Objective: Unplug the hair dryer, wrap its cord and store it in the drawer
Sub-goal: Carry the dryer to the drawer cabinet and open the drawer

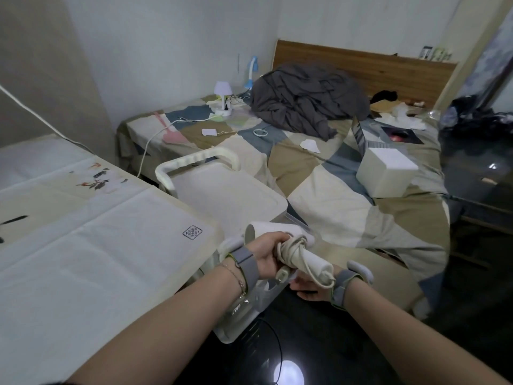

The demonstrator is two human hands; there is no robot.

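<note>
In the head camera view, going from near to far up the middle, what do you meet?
Hair dryer with its cord wrapped, held by the left hand → plastic drawer cart → patchwork bed → grey blanket → wooden headboard.

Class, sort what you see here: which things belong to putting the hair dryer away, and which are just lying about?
Belong to the job:
hair dryer
cord wound round its handle
plug
left hand
right hand

Just lying about:
grey blanket
white box
small lamp
blue desk lamp
</note>
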